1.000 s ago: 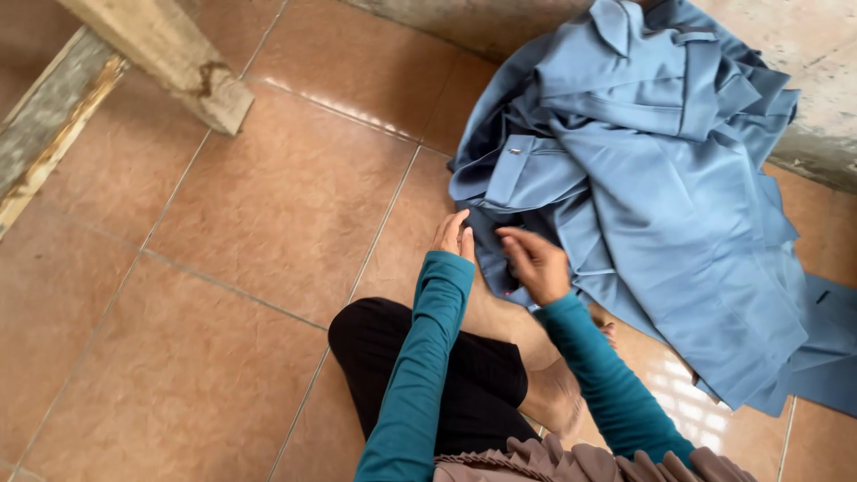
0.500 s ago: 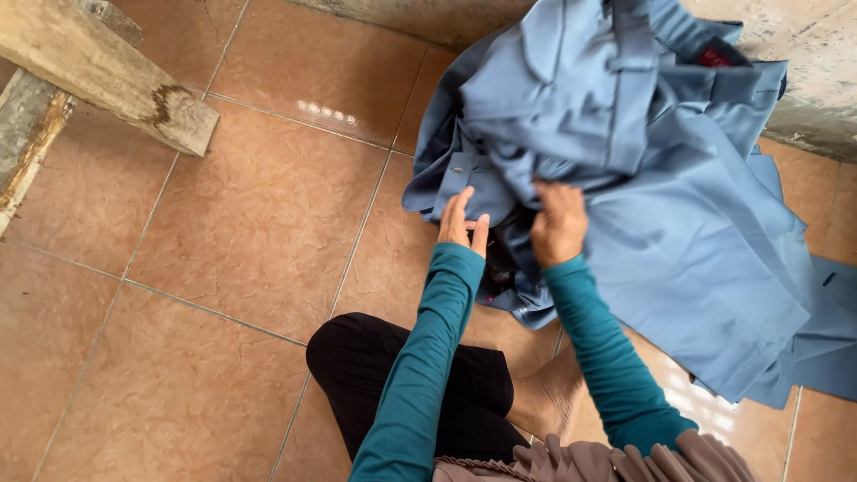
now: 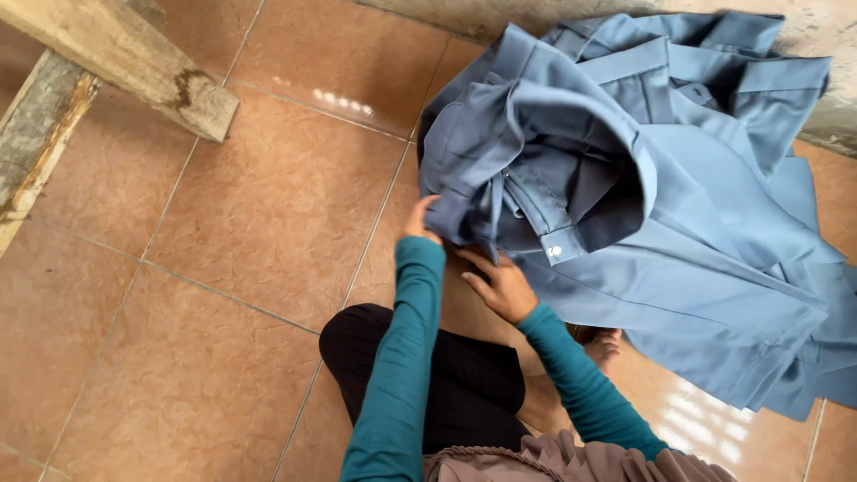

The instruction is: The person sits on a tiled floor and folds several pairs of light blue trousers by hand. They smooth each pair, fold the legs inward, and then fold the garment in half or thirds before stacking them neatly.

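Item: heap of blue woven-cloth garments (image 3: 643, 178) on the brown tiled floor (image 3: 268, 205), where we have our left hand (image 3: 420, 219) closed on a fold, right hand (image 3: 500, 286) half open beneath; we should lift 1 layer evenly.

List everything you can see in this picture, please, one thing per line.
blue garments: a heap, count unclear, light blue, on the floor at the right against the wall
wooden beams: two, pale weathered wood, top left
floor tiles: many, glossy reddish brown, across the view
wall base: one, grey, top right
bare foot: one, under the heap's edge
left hand: one, teal sleeve, grip on the garment's edge
right hand: one, teal sleeve, fingers under the cloth
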